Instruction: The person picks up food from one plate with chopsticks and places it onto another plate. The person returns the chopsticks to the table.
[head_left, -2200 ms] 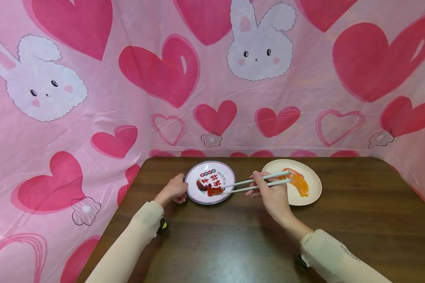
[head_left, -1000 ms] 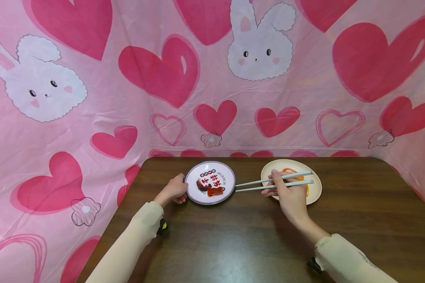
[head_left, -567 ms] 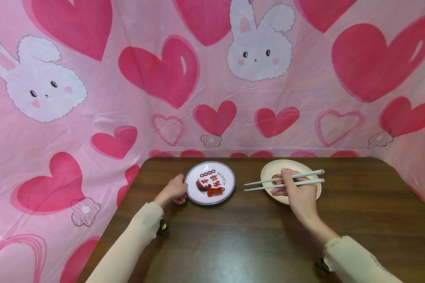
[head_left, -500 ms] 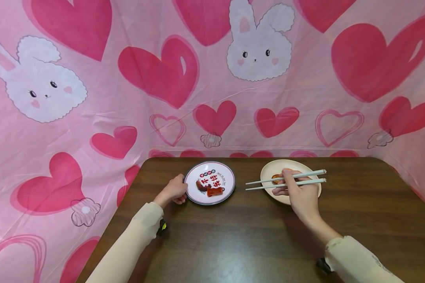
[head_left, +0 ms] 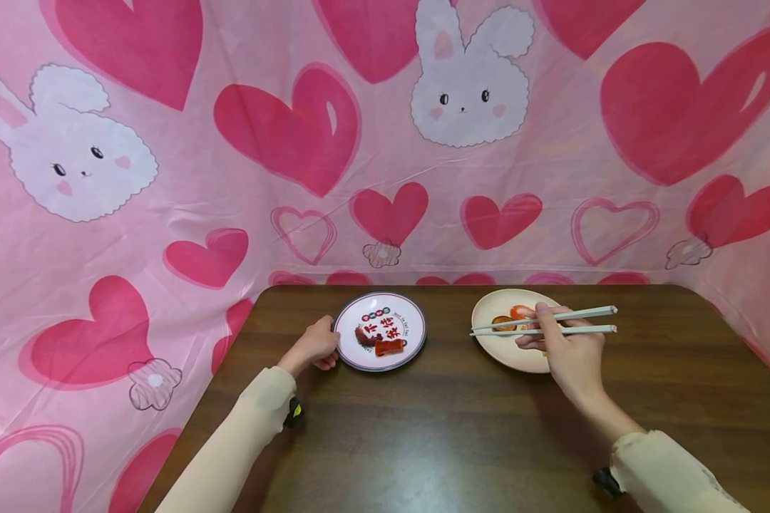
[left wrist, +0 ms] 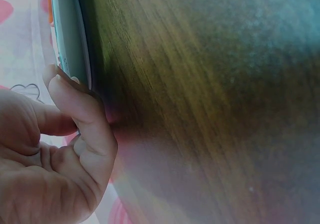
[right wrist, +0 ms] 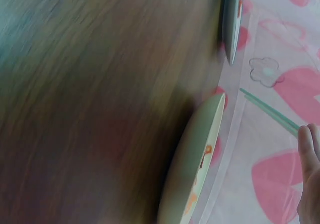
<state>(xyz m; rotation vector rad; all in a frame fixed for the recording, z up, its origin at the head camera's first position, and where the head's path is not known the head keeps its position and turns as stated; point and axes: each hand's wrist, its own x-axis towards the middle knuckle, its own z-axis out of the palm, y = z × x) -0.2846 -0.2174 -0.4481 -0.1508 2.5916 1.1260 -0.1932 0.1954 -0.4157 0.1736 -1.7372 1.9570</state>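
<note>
My left hand (head_left: 316, 340) pinches the left rim of a white round plate (head_left: 356, 313) with red characters; in the left wrist view its curled fingers (left wrist: 82, 106) meet the plate edge (left wrist: 70, 38). On that plate lie a dark reddish-brown curved food piece (head_left: 363, 336) and a reddish rectangular piece (head_left: 390, 347). My right hand (head_left: 574, 356) holds pale green chopsticks (head_left: 590, 312), tips close together above a cream plate (head_left: 510, 356). Nothing is seen pinched between the tips. Behind the chopsticks sit a round brown-edged slice (head_left: 504, 322) and orange slices (head_left: 522, 312), partly hidden by the hand.
Both plates stand near the back of a dark wooden table (head_left: 411, 442), with a gap between them. A pink cloth (head_left: 385, 164) printed with hearts and rabbits hangs behind and at the sides.
My right hand has carried the chopsticks rightward from the rectangular piece on the white plate, leaving that piece there, to above the cream plate. My left hand stays on the rim.
</note>
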